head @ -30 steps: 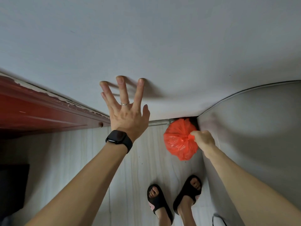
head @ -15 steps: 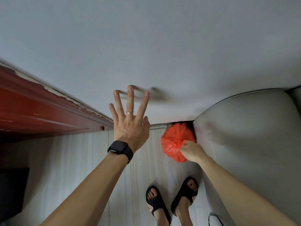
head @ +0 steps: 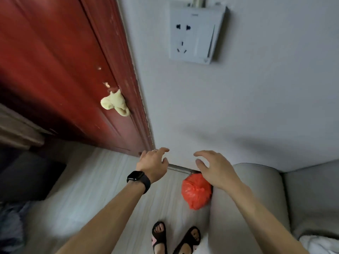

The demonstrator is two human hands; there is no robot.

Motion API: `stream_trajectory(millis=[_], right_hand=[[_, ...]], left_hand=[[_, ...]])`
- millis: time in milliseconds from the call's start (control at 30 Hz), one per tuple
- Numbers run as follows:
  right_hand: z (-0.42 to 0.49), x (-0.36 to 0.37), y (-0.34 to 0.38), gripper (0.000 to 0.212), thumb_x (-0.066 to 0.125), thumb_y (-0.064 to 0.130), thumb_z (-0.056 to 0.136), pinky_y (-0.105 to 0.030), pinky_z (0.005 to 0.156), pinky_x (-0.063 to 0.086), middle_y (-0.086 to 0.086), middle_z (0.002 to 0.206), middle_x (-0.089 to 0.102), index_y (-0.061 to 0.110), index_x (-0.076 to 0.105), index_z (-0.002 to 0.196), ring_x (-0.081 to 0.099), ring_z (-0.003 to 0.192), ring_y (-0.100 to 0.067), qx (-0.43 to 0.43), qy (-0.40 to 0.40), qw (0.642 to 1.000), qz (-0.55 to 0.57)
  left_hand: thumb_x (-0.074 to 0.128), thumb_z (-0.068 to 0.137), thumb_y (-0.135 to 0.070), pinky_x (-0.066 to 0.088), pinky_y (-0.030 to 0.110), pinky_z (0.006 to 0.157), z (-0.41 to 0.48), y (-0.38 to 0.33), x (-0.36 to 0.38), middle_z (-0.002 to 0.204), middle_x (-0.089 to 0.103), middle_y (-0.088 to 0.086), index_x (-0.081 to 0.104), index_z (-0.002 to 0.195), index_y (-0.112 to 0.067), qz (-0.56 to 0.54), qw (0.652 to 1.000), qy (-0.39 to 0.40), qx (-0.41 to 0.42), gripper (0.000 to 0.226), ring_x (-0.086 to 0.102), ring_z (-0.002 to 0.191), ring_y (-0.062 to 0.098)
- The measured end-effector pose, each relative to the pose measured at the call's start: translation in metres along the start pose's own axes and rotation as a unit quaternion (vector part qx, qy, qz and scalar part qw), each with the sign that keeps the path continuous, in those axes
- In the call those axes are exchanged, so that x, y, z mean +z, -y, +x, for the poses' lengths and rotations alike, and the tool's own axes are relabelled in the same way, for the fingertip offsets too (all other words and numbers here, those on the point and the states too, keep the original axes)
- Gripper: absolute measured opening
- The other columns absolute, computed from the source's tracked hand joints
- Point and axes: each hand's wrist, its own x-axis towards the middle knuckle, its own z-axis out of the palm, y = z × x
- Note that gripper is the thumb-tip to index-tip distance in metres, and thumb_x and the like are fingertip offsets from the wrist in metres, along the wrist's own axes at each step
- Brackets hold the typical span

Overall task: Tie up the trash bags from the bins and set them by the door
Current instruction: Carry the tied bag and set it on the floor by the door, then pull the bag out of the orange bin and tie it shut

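Let go of the red bag (head: 196, 193) and lifted off it since half a second before: right hand (head: 216, 171), fingers loose and spread, holding nothing. Pulled back from the wall too: left hand (head: 153, 166), open and empty, black watch (head: 138, 178) on its wrist. Down on the floor (head: 95, 189) in the lower middle of the frame, that tied bag, tucked against the grey sofa (head: 256, 198) and just under the right hand, the nearer one. Up in the upper left, the red door (head: 64, 70). Probably done with this bag.
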Motion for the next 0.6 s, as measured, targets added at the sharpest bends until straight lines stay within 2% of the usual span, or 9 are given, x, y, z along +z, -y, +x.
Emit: stream_trajectory(millis=[133,267,367,467,600], right_hand=[[-0.016,-0.046,0.07,0.027,0.052,0.036,0.098,-0.017,0.098,0.033,0.018,0.132,0.06,0.038,0.064,0.123,0.052,0.123,-0.007,-0.089,-0.034,0.994,0.043],[-0.023,-0.057,0.124,0.029,0.05,0.038,0.1,-0.021,0.1,0.038,0.021,0.131,0.059,0.039,0.061,0.126,0.051,0.12,-0.003,-0.19,-0.015,0.979,0.068],[-0.03,-0.044,0.154,0.028,0.049,0.04,0.099,-0.025,0.1,0.043,0.022,0.125,0.06,0.041,0.062,0.124,0.053,0.115,-0.003,-0.258,0.028,0.963,0.074],[-0.051,-0.02,0.186,0.025,0.054,0.037,0.097,-0.023,0.098,0.044,0.021,0.119,0.062,0.038,0.065,0.12,0.056,0.112,-0.001,-0.326,0.088,0.939,0.07],[-0.101,0.025,0.233,0.024,0.059,0.031,0.095,-0.024,0.102,0.043,0.019,0.118,0.064,0.034,0.068,0.117,0.056,0.113,-0.002,-0.428,0.152,0.89,0.045]], left_hand=[[0.039,0.091,-0.035,0.05,0.037,0.09,-0.05,0.007,-0.068,0.123,0.06,-0.011,0.051,0.129,-0.039,-0.016,0.998,-0.056,-0.033,0.04,0.059,0.108,0.016],[0.044,0.091,-0.031,0.046,0.035,0.098,-0.107,0.03,-0.11,0.129,0.059,-0.01,0.051,0.131,-0.037,0.017,0.983,-0.159,-0.085,0.041,0.056,0.117,0.017],[0.045,0.091,-0.032,0.044,0.033,0.1,-0.166,0.046,-0.12,0.132,0.058,-0.009,0.054,0.131,-0.035,0.033,0.966,-0.21,-0.147,0.041,0.054,0.12,0.018],[0.046,0.092,-0.037,0.044,0.035,0.102,-0.242,0.062,-0.116,0.134,0.057,-0.007,0.053,0.133,-0.033,0.046,0.943,-0.237,-0.228,0.041,0.054,0.122,0.019],[0.046,0.092,-0.04,0.044,0.037,0.103,-0.359,0.071,-0.097,0.137,0.056,-0.007,0.051,0.135,-0.033,0.036,0.9,-0.268,-0.342,0.044,0.053,0.124,0.02]])
